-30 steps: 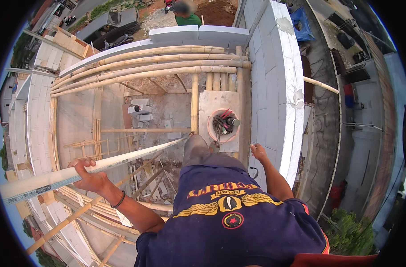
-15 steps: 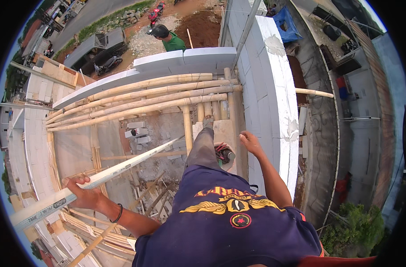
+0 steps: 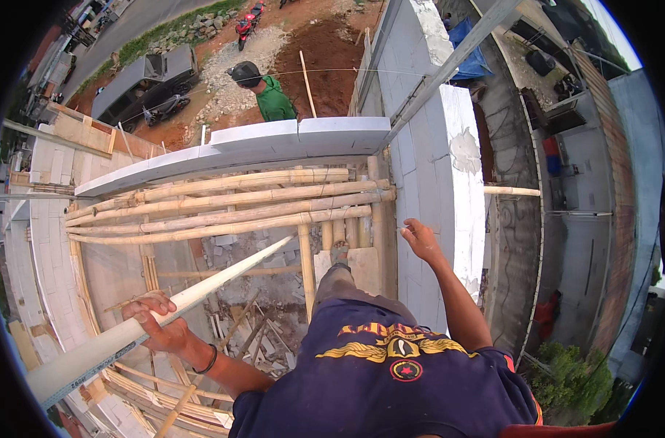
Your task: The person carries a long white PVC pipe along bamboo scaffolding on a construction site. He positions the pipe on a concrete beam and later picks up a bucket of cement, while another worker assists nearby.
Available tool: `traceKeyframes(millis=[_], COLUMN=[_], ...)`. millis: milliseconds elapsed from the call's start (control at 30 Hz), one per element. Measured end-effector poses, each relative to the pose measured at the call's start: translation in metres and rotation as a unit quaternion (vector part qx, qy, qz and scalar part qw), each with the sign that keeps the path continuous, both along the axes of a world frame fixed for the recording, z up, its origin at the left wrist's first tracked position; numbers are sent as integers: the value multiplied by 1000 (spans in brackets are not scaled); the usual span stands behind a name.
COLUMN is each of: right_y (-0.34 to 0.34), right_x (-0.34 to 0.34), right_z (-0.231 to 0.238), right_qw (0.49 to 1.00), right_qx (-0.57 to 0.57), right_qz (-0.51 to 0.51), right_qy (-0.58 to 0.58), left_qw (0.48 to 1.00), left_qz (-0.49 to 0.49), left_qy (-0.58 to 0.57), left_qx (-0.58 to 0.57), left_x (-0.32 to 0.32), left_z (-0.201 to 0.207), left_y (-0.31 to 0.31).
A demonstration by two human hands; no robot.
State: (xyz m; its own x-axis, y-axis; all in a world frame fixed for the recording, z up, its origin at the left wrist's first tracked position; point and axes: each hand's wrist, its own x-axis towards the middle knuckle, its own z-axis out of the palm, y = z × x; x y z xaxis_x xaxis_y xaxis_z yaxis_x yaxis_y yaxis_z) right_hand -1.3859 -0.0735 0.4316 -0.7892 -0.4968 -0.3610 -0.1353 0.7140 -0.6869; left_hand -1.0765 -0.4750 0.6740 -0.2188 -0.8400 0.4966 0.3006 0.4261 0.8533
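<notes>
A long white plastic pipe [image 3: 226,280] slants across the left side, its near end at the lower left and its far end close to an upright bamboo pole [image 3: 306,263]. My left hand [image 3: 161,323] is closed around it, fingers curled over the top, with a dark band on the wrist. My right hand [image 3: 422,241] hangs in the air beside the light block wall [image 3: 420,175]. Its fingers are loosely bent and apart, and nothing shows in it. My foot [image 3: 339,252] rests at a pale board [image 3: 364,266] by the bamboo.
Several bamboo poles [image 3: 223,201] run crosswise in front of me, below a low block wall [image 3: 259,139]. Rubble and wood scraps [image 3: 263,332] lie far below. A metal pole [image 3: 456,62] slants at the right. Beyond the wall is a person in green [image 3: 275,101].
My left hand has shifted slightly right and down with the pipe. My right hand has moved a little right and down. The view has tilted, and the bucket by my leg is now hidden.
</notes>
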Motion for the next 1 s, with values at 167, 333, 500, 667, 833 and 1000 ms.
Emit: traceKeyframes(millis=[167,333,500,667,833,1000], right_y=[19,15,-25,-74,-127,-192], right_x=[13,-8,-62,-121,-178,-238], right_z=[-31,-49,-64,-99,-134,-134], right_qw=[994,992,991,983,958,956], right_qx=[83,108,117,136,201,165], right_qz=[70,68,69,113,196,236], right_qy=[-16,-8,-12,-49,-52,-60], left_qw=[1000,999,997,990,937,922], left_qz=[-15,32,76,139,343,371], left_qy=[0,-16,-6,7,-65,-34], left_qx=[13,16,10,32,29,103], left_x=[-22,-30,-31,-53,-79,-69], left_z=[4,11,19,34,45,52], left_y=[-12,-14,-9,2,-6,-58])
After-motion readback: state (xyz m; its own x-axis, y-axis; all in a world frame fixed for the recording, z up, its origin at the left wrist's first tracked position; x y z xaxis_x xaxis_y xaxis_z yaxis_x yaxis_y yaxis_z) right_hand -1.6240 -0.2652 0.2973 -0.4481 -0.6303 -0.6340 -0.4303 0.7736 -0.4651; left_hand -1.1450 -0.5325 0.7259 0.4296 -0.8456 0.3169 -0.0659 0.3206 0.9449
